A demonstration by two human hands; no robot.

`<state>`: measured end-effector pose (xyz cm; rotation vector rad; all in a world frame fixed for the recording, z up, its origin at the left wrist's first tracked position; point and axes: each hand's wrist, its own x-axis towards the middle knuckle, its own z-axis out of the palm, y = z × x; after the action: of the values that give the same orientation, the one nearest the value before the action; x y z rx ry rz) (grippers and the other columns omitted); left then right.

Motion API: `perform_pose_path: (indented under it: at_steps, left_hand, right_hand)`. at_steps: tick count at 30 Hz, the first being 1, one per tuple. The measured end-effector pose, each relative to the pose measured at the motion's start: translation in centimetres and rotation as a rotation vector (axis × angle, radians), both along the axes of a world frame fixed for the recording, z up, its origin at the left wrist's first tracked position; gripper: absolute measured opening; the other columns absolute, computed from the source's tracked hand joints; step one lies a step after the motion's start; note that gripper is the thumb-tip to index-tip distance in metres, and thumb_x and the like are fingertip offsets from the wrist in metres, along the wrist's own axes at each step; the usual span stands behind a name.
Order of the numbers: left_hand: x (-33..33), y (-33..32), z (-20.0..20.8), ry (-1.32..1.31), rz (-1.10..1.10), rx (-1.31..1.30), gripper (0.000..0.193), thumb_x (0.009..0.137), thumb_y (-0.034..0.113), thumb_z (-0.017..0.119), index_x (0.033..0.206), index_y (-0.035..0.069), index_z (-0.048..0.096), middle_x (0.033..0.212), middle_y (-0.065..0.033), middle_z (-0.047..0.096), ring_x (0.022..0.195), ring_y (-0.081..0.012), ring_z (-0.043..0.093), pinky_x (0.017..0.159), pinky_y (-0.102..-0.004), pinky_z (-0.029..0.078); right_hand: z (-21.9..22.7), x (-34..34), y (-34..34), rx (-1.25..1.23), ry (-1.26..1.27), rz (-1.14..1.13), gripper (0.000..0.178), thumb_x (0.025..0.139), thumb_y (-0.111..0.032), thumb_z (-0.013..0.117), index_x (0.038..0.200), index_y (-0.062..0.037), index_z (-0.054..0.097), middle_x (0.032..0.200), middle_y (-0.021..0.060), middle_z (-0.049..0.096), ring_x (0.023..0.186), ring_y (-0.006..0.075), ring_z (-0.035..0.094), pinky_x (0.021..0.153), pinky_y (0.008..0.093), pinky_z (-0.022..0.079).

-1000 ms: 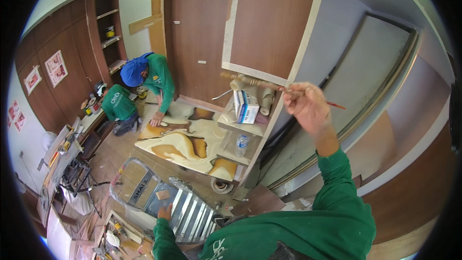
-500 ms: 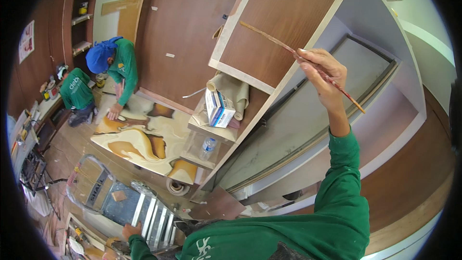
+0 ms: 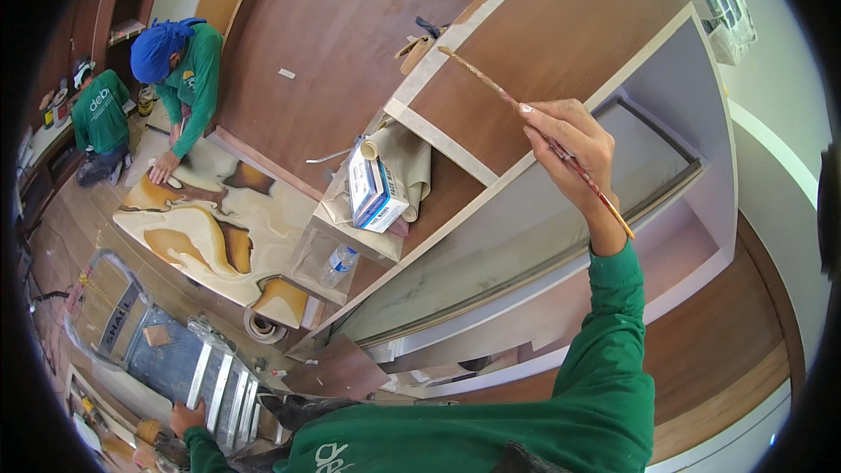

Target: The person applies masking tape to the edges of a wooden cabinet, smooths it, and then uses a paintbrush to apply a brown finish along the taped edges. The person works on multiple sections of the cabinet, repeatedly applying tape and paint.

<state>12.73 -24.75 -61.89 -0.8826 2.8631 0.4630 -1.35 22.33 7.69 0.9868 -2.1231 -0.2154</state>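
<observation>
In my right hand point(image 3: 578, 151) is a thin paintbrush point(image 3: 491, 85), its reddish handle smeared with paint and pinched between thumb and fingers. The brush tip reaches up and left, overlapping the edge of a pale strip point(image 3: 427, 61) that borders a brown wood panel point(image 3: 504, 61) of the cabinet. From this angle I cannot tell whether the bristles touch it. Low on the left, my left hand point(image 3: 186, 419) is closed around the edge of a metal stepladder point(image 3: 206, 377).
A box point(image 3: 378, 194), a rolled sheet point(image 3: 403, 158) and a water bottle point(image 3: 339, 264) rest on cabinet ledges. A co-worker in a blue head cover point(image 3: 162, 51) leans over a marbled panel point(image 3: 197, 201); another person point(image 3: 101, 118) crouches behind. A plastic-wrapped fixture point(image 3: 723, 9) hangs at upper right.
The whole view has shifted, so the room sits further left. My right hand with the paintbrush is slightly lower and left in the picture, its tip now at the pale strip. Both grips are unchanged.
</observation>
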Motion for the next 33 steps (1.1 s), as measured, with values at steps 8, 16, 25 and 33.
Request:
perform_pose_path:
  at_steps: [8, 16, 25, 33]
  left_hand:
    - [0.2, 0.0, 0.8, -0.005, 0.005, 0.022, 0.058, 0.072, 0.052, 0.083, 0.088, -0.002, 0.072, 0.086, -0.0252, 0.073, 0.085, -0.0439, 0.072, 0.078, -0.0534, 0.057]
    - [0.4, -0.2, -0.3, 0.009, 0.007, 0.020, 0.057, 0.072, 0.052, 0.082, 0.089, -0.002, 0.072, 0.086, -0.0257, 0.073, 0.085, -0.0458, 0.071, 0.079, -0.0547, 0.056]
    - [0.1, 0.1, 1.2, 0.000, -0.005, 0.014, 0.057, 0.073, 0.052, 0.081, 0.089, -0.001, 0.072, 0.085, -0.0255, 0.073, 0.085, -0.0457, 0.072, 0.079, -0.0550, 0.056]
    - [0.2, 0.1, 0.5, 0.027, -0.004, 0.011, 0.057, 0.073, 0.053, 0.081, 0.086, -0.001, 0.072, 0.083, -0.0258, 0.072, 0.083, -0.0466, 0.071, 0.077, -0.0548, 0.057]
  right_hand:
    - [0.3, -0.5, -0.6, 0.069, -0.039, 0.025, 0.031, 0.078, 0.009, 0.078, 0.107, -0.0037, 0.078, 0.093, 0.0083, 0.074, 0.080, 0.0215, 0.066, 0.067, 0.0308, 0.053]
    - [-0.4, -0.9, -0.2, 0.010, -0.063, -0.007, 0.031, 0.078, 0.009, 0.077, 0.107, -0.0016, 0.077, 0.093, 0.0094, 0.074, 0.081, 0.0219, 0.067, 0.068, 0.0318, 0.054]
    - [-0.3, -1.5, 0.1, 0.011, 0.008, -0.014, 0.030, 0.079, 0.008, 0.076, 0.108, -0.0016, 0.077, 0.093, 0.0105, 0.075, 0.081, 0.0219, 0.068, 0.069, 0.0309, 0.054]
    - [-0.2, -0.9, -0.1, 0.023, -0.134, -0.072, 0.028, 0.085, 0.009, 0.071, 0.111, 0.0015, 0.076, 0.098, 0.0112, 0.076, 0.087, 0.0213, 0.068, 0.078, 0.0311, 0.055]
